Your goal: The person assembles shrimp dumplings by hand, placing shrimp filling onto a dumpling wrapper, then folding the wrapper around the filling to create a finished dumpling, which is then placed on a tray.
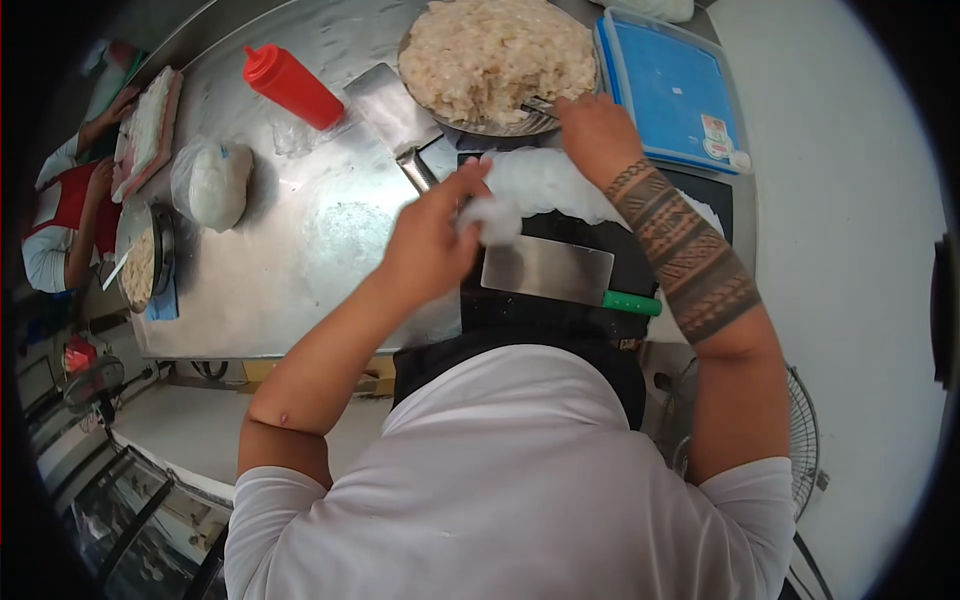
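My left hand (432, 240) has its fingers curled round a thin, soft white wrapper (495, 222). My right hand (600, 140) grips a metal utensil (540, 106) whose end is in a pale, chunky filling (495, 50); its kind is hidden. That filling is heaped in a wide metal bowl (470, 126). Between my hands, a row of white wrappers (550, 185) lies along a black board (505, 318). Nearer me on the board rests a cleaver (550, 268) with a green handle. A wide metal blade (392, 108) with a metal handle lies left of the bowl.
On the steel table (310, 270) are a red squeeze bottle (290, 85), a tied plastic bag (218, 185) and a smaller bowl of filling (140, 270). A blue-lidded container (670, 90) sits at right by the wall. Another person (70, 215) works beside a tray (150, 130) at far left.
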`<state>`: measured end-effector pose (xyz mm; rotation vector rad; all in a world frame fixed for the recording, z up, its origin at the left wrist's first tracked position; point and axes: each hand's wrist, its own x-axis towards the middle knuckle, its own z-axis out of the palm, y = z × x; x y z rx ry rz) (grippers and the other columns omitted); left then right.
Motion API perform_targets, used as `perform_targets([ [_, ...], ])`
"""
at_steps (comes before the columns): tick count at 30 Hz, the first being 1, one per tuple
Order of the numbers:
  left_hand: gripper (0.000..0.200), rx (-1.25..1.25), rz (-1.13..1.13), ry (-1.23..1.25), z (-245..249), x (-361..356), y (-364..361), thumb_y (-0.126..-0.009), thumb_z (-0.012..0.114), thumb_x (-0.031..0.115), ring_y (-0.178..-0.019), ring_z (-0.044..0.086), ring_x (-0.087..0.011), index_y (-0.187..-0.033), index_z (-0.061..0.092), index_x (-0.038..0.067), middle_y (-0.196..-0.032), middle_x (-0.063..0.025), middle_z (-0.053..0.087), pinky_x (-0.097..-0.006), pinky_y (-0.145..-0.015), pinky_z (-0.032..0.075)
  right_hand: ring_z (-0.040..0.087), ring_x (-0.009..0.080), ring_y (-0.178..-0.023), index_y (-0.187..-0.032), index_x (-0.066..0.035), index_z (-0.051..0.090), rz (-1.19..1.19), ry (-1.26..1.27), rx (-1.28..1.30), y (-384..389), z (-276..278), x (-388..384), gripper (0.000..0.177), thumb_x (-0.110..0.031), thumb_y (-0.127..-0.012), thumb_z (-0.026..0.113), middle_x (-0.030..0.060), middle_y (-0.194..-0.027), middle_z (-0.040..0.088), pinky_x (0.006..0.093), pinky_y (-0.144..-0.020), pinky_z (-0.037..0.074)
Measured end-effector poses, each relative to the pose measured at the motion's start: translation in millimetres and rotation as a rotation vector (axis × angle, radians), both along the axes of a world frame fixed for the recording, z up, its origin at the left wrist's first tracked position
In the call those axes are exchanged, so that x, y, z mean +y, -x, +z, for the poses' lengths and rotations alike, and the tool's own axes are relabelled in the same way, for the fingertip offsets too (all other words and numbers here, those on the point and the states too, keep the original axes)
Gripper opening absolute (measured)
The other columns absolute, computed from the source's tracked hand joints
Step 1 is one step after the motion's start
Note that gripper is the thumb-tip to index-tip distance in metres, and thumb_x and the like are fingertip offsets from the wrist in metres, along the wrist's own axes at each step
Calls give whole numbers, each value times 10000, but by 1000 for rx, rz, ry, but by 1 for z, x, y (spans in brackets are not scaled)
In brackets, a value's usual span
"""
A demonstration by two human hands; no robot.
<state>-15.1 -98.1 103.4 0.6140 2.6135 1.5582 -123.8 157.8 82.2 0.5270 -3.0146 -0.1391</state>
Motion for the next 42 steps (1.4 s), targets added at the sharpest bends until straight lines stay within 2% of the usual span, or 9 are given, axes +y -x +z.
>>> perform_targets([
  [4,218,-554,310,-598,-16,-19,35,-1005,590,79,-1143,687,-263,-1212,601,11,-1255,-152,706,-377,-1026,520,709,341,-891,-973,-64,726,215,-24,55,5,3,16,188,-135,-922,559,172,-932,731,450,-742,582],
  [8,314,-922,358,-1065,-37,-26,46,-1036,577,134,-1076,696,-203,-1288,594,-53,-1208,-126,713,-352,-980,532,707,347,-923,-974,-58,728,58,16,-126,12,3,12,192,-134,-928,558,171,-933,727,455,-762,589],
  [13,289,-569,273,-608,-47,-14,38,-1045,592,159,-1087,687,-196,-1256,647,-31,-1179,-103,726,-335,-992,515,699,358,-966,-1033,-76,749,87,52,-11,9,53,16,222,-122,-926,560,175,-944,703,476,-792,585],
  [17,338,-762,294,-842,-56,-9,53,-1048,603,177,-1129,680,-234,-1302,588,-45,-1228,-117,698,-374,-1012,511,696,359,-957,-1078,-97,761,138,28,45,19,21,13,251,-125,-922,565,165,-950,700,475,-812,578],
  [19,340,-832,326,-910,-55,-3,61,-1051,598,178,-1117,683,-239,-1304,578,-50,-1239,-124,687,-387,-1026,508,664,351,-995,-1261,-127,725,131,73,-120,21,6,12,404,-36,-919,530,145,-1001,671,464,-837,556],
  [25,411,-997,527,-954,-70,10,76,-1092,496,207,-1221,627,-297,-1386,455,-76,-1318,-178,612,-456,-1079,504,692,341,-967,-1189,-126,758,200,113,-108,26,34,42,342,-78,-926,544,153,-1014,672,466,-820,571],
  [30,385,-1071,551,-1318,-66,40,83,-1114,405,198,-1288,569,-361,-1404,436,-54,-1402,-208,538,-546,-1141,459,685,341,-977,-1231,-124,738,129,89,-187,6,21,37,374,-51,-926,534,155,-1065,648,457,-822,569],
  [37,453,-1076,475,-1461,-47,49,75,-1135,319,252,-1350,528,-375,-1432,373,-85,-1439,-242,501,-537,-1178,430,644,332,-940,-1329,-138,692,92,442,-204,-55,22,15,528,65,-866,539,138,-1058,618,442,-827,530],
  [42,443,-1063,473,-1336,-31,28,59,-1133,343,276,-1306,569,-355,-1373,448,-81,-1369,-222,570,-500,-1153,450,598,324,-973,-1356,-148,681,191,376,-116,-86,28,26,579,63,-836,544,147,-1082,613,435,-878,495],
])
